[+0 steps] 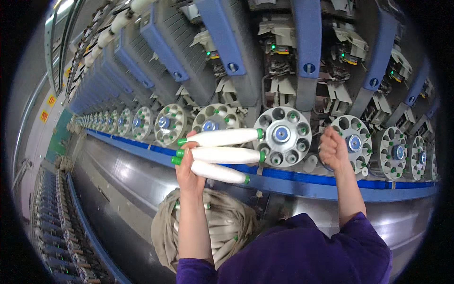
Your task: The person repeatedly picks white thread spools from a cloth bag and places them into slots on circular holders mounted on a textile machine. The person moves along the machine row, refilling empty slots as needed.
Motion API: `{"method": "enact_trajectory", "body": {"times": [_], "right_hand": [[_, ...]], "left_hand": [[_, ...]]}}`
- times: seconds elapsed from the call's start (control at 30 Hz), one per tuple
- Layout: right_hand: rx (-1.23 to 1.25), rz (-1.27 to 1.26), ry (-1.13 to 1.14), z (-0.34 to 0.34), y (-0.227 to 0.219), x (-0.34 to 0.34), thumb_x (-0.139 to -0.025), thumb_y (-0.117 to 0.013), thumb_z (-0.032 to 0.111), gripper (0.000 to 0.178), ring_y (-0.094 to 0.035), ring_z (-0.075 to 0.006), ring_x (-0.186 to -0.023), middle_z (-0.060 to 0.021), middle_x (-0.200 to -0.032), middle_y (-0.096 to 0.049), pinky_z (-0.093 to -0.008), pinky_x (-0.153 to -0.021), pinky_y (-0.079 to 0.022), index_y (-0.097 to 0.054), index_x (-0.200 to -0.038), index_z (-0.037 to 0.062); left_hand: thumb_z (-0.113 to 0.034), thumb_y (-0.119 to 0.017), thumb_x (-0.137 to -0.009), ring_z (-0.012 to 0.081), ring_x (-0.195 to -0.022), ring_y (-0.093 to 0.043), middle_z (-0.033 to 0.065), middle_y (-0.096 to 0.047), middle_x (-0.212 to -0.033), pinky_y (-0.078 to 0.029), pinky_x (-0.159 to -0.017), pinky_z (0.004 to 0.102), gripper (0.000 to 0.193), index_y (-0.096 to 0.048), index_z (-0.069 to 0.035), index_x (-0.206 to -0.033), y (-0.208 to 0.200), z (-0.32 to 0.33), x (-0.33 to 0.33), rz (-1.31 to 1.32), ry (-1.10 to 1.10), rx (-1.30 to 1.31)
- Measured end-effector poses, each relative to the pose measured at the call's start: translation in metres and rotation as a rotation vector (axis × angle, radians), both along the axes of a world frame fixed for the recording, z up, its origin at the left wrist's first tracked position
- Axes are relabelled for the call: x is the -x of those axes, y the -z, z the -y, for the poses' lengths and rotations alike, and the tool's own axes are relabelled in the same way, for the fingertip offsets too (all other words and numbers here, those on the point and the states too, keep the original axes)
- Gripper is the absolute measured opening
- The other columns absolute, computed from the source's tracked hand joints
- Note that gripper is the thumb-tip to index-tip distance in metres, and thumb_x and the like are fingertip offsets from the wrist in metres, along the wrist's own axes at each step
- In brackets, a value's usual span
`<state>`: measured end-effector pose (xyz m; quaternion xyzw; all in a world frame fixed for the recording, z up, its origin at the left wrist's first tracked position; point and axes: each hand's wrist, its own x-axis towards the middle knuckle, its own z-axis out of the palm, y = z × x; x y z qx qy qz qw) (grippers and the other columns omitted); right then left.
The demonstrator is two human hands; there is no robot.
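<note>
My left hand (pixel 187 174) is closed round the left ends of three yarn bobbins (pixel 227 155), wound with white yarn and tipped green. They fan out to the right, in front of a round bobbin magazine (pixel 302 125) with a blue hub and a ring of pockets. A few of its pockets show green tips. My right hand (pixel 333 148) is curled into a fist at the left edge of another magazine (pixel 364 137) holding several green-tipped bobbins. Whatever the fingers may hold is hidden.
Below my left arm sits a beige cloth sack (pixel 163 232) of similar bobbins. A blue rail (pixel 302 185) runs along the machine under the row of magazines. Blue-fronted winding units (pixel 307 38) rise behind. A second machine row (pixel 61 227) stands at lower left.
</note>
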<state>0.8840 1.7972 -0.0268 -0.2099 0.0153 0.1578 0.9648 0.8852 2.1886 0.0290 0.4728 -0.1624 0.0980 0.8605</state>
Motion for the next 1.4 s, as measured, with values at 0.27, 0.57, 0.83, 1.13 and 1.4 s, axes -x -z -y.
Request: {"method": "enact_trajectory", "body": {"times": [0.27,0.57,0.83,1.13,1.4], "right_hand": [[0.527,0.25,-0.26,-0.076,-0.019,-0.063,-0.089,-0.056,0.026,0.024,-0.027,-0.0025,-0.042,0.0086,-0.054,-0.031,-0.0201,-0.037,-0.02,-0.055,-0.107,0.0101],[-0.109,-0.227,0.683,0.054,0.063,-0.073,-0.086,-0.051,0.01,0.009,-0.054,-0.0104,-0.055,-0.0011,-0.07,-0.06,-0.0221,-0.05,-0.047,-0.056,-0.08,0.0065],[0.437,0.108,0.42,-0.044,0.021,-0.069,-0.088,-0.056,0.026,0.045,-0.058,-0.0163,-0.08,-0.0091,-0.109,-0.054,-0.0295,-0.05,-0.051,-0.039,-0.126,0.0089],[0.843,-0.079,0.046,-0.047,0.033,-0.04,-0.089,-0.057,0.025,0.019,-0.051,-0.0098,-0.063,-0.0025,-0.078,-0.057,-0.0225,-0.056,-0.041,-0.061,-0.086,0.006],[0.664,0.223,0.373,-0.069,0.047,-0.039,-0.088,-0.058,0.025,0.019,-0.041,-0.0253,-0.123,-0.01,-0.134,-0.043,-0.042,-0.098,-0.037,-0.061,-0.084,0.0076]], "left_hand": [[-0.023,-0.053,-0.089,0.029,-0.121,-0.039,0.0133,-0.037,-0.135,-0.034,-0.102,0.0451,0.022,-0.058,-0.004,-0.1,0.002,0.044,-0.049,-0.099,0.065,0.026],[-0.025,-0.056,-0.088,0.0282,-0.121,-0.04,0.011,-0.038,-0.135,-0.034,-0.102,0.0448,0.025,-0.059,-0.005,-0.102,0.025,0.009,-0.06,-0.119,0.058,0.003],[-0.026,-0.056,-0.088,0.0265,-0.117,-0.043,0.0107,-0.039,-0.134,-0.037,-0.099,0.0425,0.027,-0.058,-0.002,-0.102,0.034,0.009,-0.067,-0.199,0.15,0.042],[-0.015,-0.058,-0.086,0.0193,-0.106,-0.049,0.01,-0.046,-0.126,-0.037,-0.094,0.0338,0.019,-0.06,0.001,-0.097,0.05,-0.001,-0.088,-0.145,0.042,-0.282],[-0.013,-0.061,-0.081,0.0359,-0.109,-0.048,0.0174,-0.044,-0.121,-0.039,-0.094,0.0387,0.013,-0.057,-0.002,-0.088,0.096,0.095,-0.134,0.223,-0.207,-0.998]]}}
